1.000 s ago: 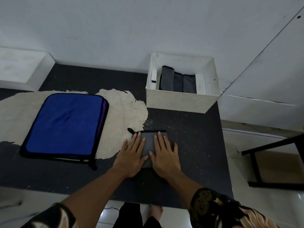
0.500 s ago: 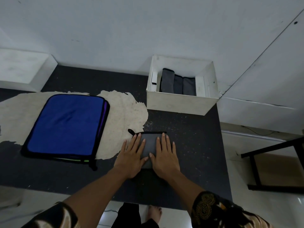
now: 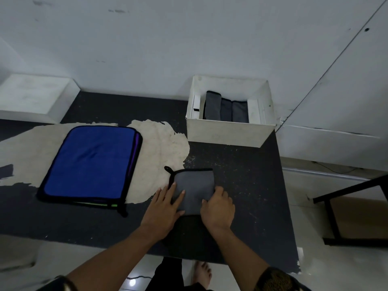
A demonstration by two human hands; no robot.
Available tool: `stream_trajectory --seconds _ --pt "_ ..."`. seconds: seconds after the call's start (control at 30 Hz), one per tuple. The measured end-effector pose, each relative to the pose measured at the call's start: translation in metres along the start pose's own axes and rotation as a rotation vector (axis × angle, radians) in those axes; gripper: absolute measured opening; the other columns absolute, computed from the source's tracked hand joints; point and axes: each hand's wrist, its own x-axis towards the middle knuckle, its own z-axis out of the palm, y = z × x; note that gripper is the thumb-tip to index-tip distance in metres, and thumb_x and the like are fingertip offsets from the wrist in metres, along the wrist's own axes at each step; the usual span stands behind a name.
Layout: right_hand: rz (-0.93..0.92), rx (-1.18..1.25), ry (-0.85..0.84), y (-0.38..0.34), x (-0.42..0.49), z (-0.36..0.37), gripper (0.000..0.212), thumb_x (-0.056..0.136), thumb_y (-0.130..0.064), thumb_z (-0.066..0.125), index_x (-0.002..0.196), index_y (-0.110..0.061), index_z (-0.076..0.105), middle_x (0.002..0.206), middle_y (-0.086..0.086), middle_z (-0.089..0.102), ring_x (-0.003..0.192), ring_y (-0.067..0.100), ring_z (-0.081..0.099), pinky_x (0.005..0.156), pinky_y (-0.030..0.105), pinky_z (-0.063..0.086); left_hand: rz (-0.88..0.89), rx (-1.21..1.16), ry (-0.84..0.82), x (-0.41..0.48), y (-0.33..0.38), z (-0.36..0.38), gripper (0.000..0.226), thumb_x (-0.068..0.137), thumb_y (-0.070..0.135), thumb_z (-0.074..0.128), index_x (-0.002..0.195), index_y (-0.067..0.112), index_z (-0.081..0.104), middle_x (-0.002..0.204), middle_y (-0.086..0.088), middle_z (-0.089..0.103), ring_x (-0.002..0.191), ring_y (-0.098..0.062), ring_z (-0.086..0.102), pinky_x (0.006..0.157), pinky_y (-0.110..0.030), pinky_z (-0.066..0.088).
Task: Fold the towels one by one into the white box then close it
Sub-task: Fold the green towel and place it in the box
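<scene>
A small folded grey towel lies on the dark table, in front of the white box. The left hand lies flat on its left side, fingers straight. The right hand curls its fingers round the right edge. The box is open, with three folded towels inside. A blue towel lies well to the left.
</scene>
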Motion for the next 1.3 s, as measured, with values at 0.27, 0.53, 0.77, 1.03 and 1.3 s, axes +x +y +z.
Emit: stream_trajectory --seconds 0.27,0.53,0.77,1.03,1.3 --pt "0.275 0.397 -0.166 0.008 0.026 -0.030 0.016 0.082 -0.018 0.059 0.098 -0.017 0.057 0.095 0.001 0.063 0.083 0.016 0.059 0.068 0.029 0.048 0.075 -0.001 0.165 0.011 0.008 -0.028 0.047 0.088 0.044 0.062 0.128 0.019 0.062 0.133 -0.018 0.054 0.126 -0.036 0.049 0.109 -0.049 0.035" --pt "0.351 0.411 -0.151 0.050 0.028 -0.045 0.042 0.087 -0.020 0.064 0.127 -0.011 0.054 0.105 0.005 0.063 0.086 0.018 0.058 0.067 0.025 0.041 0.275 -0.067 0.121 0.033 0.041 -0.020 0.064 0.098 0.048 0.029 0.155 0.025 0.012 0.163 -0.013 0.000 0.148 -0.033 0.003 0.116 -0.044 0.012" --pt "0.243 0.362 -0.098 0.047 0.028 -0.037 0.034 0.088 -0.020 0.066 0.120 -0.015 0.054 0.106 0.003 0.062 0.085 0.013 0.054 0.072 0.026 0.046 0.318 -0.035 -0.022 0.039 0.048 -0.025 0.062 0.101 0.048 0.026 0.155 0.022 0.009 0.162 -0.014 -0.007 0.149 -0.033 -0.003 0.121 -0.045 0.007" --pt "-0.129 0.214 0.107 0.030 -0.001 -0.030 0.034 0.090 -0.014 0.060 0.121 -0.022 0.052 0.114 0.001 0.048 0.094 0.017 0.052 0.072 0.030 0.049 -0.457 -1.411 -0.041 0.056 0.074 -0.059 0.061 0.087 0.068 0.045 0.130 0.026 0.054 0.127 0.000 0.059 0.113 -0.020 0.059 0.099 -0.043 0.048" --pt "-0.507 0.084 0.133 0.029 -0.013 -0.013 0.027 0.085 -0.014 0.059 0.112 -0.018 0.061 0.100 0.001 0.048 0.085 0.017 0.046 0.064 0.033 0.050 -0.634 -1.687 -0.240 0.075 0.065 -0.066 0.047 0.080 0.038 0.076 0.118 0.013 0.064 0.107 -0.005 0.069 0.100 -0.023 0.065 0.093 -0.042 0.053"
